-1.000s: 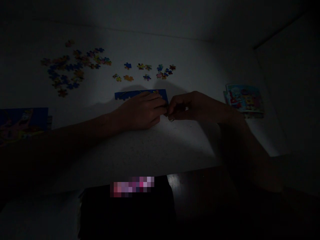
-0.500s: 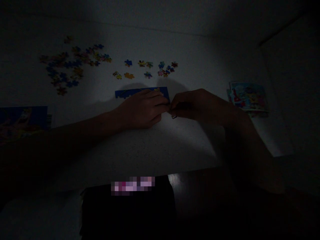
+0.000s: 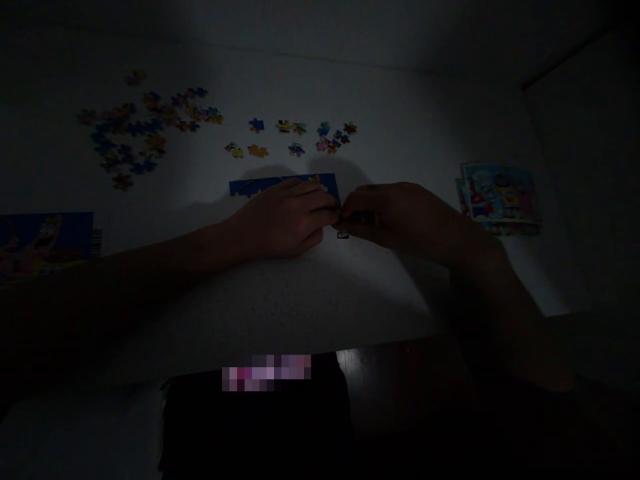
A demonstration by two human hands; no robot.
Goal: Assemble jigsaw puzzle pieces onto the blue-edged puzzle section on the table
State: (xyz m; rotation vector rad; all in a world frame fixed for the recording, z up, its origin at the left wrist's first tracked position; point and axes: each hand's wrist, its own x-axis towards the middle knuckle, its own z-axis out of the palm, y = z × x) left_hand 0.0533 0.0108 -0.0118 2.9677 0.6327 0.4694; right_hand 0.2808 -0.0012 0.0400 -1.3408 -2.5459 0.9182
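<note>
A partly joined jigsaw puzzle (image 3: 265, 185), blue along its top strip, lies on the table with its lower part hidden by my left hand (image 3: 293, 220). That hand bends over it, fingers closed together at its right side. From the right, my right hand (image 3: 385, 212) meets the left fingertips, its thumb and fingers pinched at the puzzle's right edge. Just under the pinch a small puzzle piece (image 3: 343, 235) shows in part. How it sits between the fingers is too dark to make out.
Loose puzzle pieces (image 3: 127, 137) are heaped at the back left, and several single pieces (image 3: 297, 149) lie behind the puzzle. Picture cards (image 3: 500, 197) are stacked at the right. A blue picture sheet (image 3: 47, 233) lies at the left, partly behind my forearm.
My right hand has tipped slightly down at the puzzle's edge, and the small piece under its fingers has turned and shifted slightly left. My left hand has stayed in place.
</note>
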